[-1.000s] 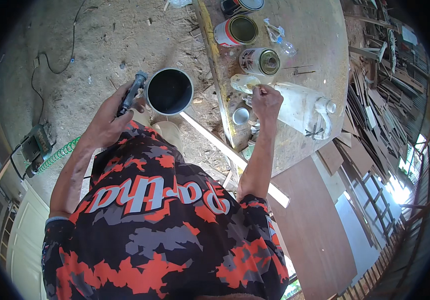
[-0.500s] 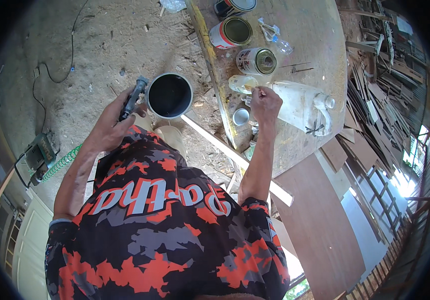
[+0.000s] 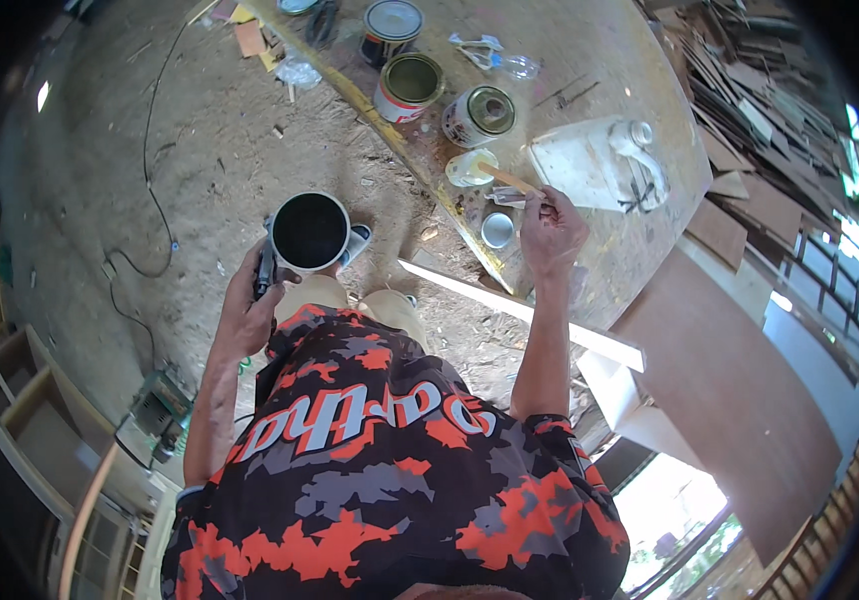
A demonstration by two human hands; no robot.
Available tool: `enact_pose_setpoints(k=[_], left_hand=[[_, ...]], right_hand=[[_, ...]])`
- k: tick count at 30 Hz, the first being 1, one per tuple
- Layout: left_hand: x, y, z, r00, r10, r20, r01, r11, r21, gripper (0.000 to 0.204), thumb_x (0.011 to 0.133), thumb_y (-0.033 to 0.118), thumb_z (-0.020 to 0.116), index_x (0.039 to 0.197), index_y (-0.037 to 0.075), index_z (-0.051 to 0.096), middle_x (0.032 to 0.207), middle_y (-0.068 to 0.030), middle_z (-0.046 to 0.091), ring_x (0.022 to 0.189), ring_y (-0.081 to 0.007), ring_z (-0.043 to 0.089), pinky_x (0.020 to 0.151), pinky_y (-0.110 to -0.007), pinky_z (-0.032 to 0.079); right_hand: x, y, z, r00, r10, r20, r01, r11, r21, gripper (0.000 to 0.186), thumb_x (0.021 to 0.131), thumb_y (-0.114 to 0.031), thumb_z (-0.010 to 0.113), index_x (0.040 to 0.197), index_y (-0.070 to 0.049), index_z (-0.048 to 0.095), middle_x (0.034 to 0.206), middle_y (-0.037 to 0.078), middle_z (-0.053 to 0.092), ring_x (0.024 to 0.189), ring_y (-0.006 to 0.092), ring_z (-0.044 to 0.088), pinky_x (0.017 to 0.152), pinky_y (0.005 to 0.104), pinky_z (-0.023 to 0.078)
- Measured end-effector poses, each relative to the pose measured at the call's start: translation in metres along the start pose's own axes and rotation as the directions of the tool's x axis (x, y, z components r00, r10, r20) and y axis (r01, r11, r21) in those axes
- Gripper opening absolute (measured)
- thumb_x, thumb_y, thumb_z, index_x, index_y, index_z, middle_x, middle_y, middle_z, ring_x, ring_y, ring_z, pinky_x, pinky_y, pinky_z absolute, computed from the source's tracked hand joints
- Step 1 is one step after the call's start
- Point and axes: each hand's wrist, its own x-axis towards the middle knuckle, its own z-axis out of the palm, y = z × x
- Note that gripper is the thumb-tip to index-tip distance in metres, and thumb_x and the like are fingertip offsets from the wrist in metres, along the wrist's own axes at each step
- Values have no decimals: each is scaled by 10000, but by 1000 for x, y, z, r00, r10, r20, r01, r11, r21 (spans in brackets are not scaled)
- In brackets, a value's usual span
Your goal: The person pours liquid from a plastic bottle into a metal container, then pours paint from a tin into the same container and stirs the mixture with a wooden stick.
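Note:
My left hand [image 3: 248,312] is closed around the dark grip of a spray gun [image 3: 267,268]. Its wide round cup [image 3: 311,269] is uncovered and dark inside; how full it is I cannot tell. Over the table, my right hand [image 3: 554,232] pinches a flat wooden stick [image 3: 510,179]. The stick's far end is in a small translucent plastic container [image 3: 464,172], which holds something yellowish. Close to my right hand stand a small white cup [image 3: 497,230] and a large translucent jug [image 3: 580,165] with a handle.
Several paint cans, including an open red-and-white can [image 3: 410,88] and a lidded can [image 3: 480,115], stand on the worn table [image 3: 600,60]. A clear plastic bottle [image 3: 520,66] lies behind them. A long white strip [image 3: 520,312] is nearby. A cable [image 3: 155,185] crosses the dusty floor.
My view has turned, so the table sits differently in it. My right hand has drawn back from the small container, showing more of the stick. The spray gun stays in my left hand.

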Motion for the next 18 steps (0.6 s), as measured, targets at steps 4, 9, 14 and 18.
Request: enact_pose_setpoints(k=[4,9,14,18], left_hand=[[3,-6,1,1000,4,-31,-5,1000,-23,595,975,20,578,1566,-20,511,1143,-101,756,958,-130,638,874,-297,496],[6,0,1,999,28,-38,-30,999,-35,519,970,45,584,1486,-4,575,1112,-76,763,775,-61,571,682,-247,483],[5,-1,3,998,39,-53,-41,998,-37,529,969,52,581,1494,-10,568,1125,-98,769,734,-80,583,687,-260,505],[6,2,-1,1000,14,-1,-14,999,-33,554,991,-22,552,1546,-20,547,1165,-98,779,1013,-122,689,885,-279,525]], right_hand=[[-8,4,-1,998,25,-60,-19,994,104,167,984,-78,798,1109,31,825,868,105,817,744,121,763,697,273,595],[-21,16,0,995,27,-100,-9,984,180,181,1005,-64,789,1151,39,819,960,124,836,778,141,786,709,289,624],[-30,15,3,987,62,-147,-21,963,267,199,1003,-48,794,1177,45,814,998,125,840,804,146,795,724,295,632],[-36,26,11,986,130,-109,-103,969,225,195,1006,-48,790,1179,36,818,948,100,835,800,133,788,745,294,626]])
